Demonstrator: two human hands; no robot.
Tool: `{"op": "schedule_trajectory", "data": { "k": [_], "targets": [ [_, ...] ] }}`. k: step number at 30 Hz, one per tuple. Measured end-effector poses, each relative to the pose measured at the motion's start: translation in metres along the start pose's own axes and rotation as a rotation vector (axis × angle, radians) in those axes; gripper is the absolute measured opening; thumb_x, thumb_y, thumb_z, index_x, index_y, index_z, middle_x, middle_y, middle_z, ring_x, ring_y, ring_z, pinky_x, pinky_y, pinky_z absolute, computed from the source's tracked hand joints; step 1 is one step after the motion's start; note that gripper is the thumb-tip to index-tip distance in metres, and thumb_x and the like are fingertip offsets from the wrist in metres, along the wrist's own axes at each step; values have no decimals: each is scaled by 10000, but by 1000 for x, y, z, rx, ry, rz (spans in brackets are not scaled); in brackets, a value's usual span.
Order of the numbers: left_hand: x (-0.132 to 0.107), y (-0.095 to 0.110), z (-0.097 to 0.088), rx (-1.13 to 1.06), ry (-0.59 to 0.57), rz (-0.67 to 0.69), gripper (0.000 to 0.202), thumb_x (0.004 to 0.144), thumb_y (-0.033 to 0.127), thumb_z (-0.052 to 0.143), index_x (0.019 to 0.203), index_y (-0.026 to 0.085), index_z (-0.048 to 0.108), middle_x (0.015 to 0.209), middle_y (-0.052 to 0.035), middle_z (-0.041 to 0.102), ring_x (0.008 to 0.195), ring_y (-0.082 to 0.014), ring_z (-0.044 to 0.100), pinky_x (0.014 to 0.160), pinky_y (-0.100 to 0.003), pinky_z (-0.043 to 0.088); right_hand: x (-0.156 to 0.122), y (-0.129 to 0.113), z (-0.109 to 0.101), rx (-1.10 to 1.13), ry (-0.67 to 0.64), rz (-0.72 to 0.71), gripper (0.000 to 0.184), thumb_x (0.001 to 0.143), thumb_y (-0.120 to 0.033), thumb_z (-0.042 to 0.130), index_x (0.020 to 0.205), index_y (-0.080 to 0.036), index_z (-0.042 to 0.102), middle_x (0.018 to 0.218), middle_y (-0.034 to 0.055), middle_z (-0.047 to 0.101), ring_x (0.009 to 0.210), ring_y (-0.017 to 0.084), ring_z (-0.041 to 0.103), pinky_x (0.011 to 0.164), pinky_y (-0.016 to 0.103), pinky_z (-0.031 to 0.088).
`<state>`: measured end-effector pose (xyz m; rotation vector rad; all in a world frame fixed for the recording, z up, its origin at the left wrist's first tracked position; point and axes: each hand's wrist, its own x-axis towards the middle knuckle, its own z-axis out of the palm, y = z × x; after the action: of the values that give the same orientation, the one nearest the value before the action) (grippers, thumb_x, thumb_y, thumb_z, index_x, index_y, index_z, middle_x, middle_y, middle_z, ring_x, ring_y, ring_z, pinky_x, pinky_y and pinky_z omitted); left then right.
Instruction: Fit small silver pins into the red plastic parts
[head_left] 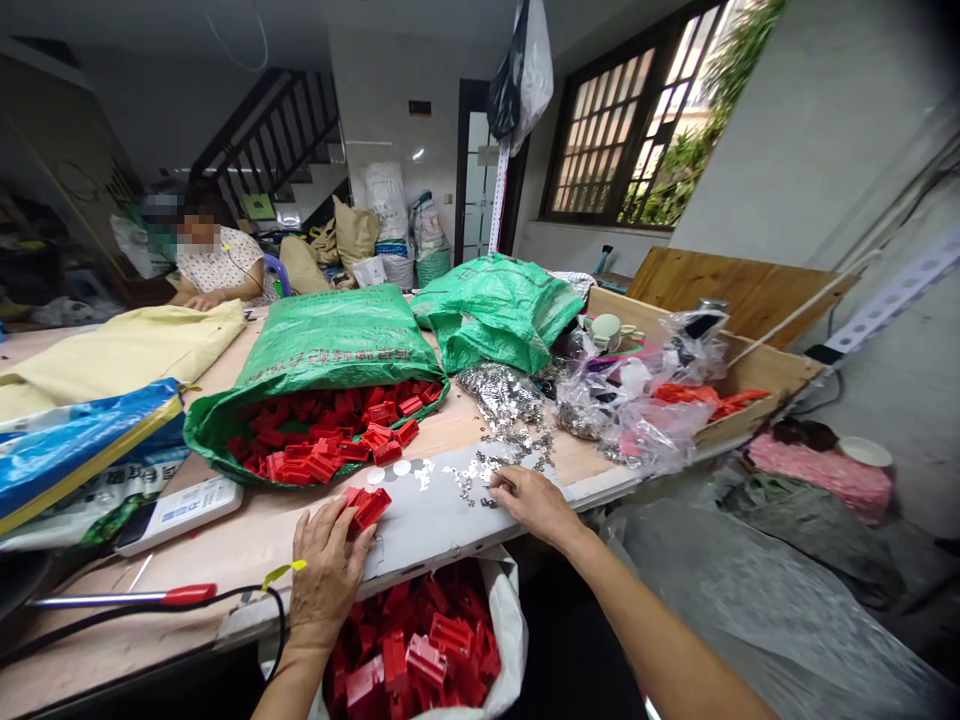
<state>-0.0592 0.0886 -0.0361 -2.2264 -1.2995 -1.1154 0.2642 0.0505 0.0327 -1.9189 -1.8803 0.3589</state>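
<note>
My left hand (327, 560) is closed round a red plastic part (367, 508) at the table's front edge. My right hand (536, 505) reaches in from the right, thumb and fingertips pinched together over small silvery metal pieces (474, 470); whatever lies between the fingertips is too small to make out. These pieces are scattered on a grey board (427, 520), where a few white discs (403, 467) also lie. Behind my left hand, a green woven sack (330, 330) gapes open, full of red plastic parts (300, 445).
Below the table edge, a white sack (510, 620) holds more red parts. A clear bag of metal pieces (502, 395) and a wooden box (772, 390) stand at the right. A red-handled tool (187, 595) lies at left. Another person (225, 260) sits across the table.
</note>
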Motion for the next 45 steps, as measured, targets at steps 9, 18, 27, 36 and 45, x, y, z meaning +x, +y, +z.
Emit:
{"op": "schedule_trajectory", "data": {
  "k": [9,18,27,36,45],
  "targets": [
    [2,2,-5,-4,-12,-8,323,862,364,584,1112,160,589,1207,-137,636,1107,-291,574,1058,-513,332,9,-5,2,-63,3,3,70,840,-171,596,860,-227,632,904,11,629,827,171,576,683,243,366],
    [3,3,-6,-19,-11,-15,320,861,363,586,1111,163,593,1206,-135,639,1110,-290,575,1058,-512,335,10,-7,2,-50,-11,-24,105,865,-189,545,826,-217,638,883,15,637,816,164,576,665,232,367],
    [3,3,-5,-13,-4,-5,312,857,356,593,1099,160,595,1206,-136,639,1109,-289,577,1057,-507,338,22,7,1,-35,49,21,124,875,-176,527,935,-205,632,980,35,641,891,178,576,754,251,389],
    [2,3,-5,-21,-11,-24,325,854,373,590,1107,169,602,1215,-138,635,1120,-290,574,1068,-509,327,17,19,0,-36,-25,-15,170,847,-132,535,904,-231,660,926,18,620,885,175,572,779,242,391],
    [1,3,-5,-2,-10,-12,327,855,369,589,1106,158,601,1210,-144,634,1119,-286,570,1069,-502,326,11,23,-5,-11,-11,14,135,811,-132,526,875,-213,614,894,15,649,828,176,576,688,238,378]
  ]
}}
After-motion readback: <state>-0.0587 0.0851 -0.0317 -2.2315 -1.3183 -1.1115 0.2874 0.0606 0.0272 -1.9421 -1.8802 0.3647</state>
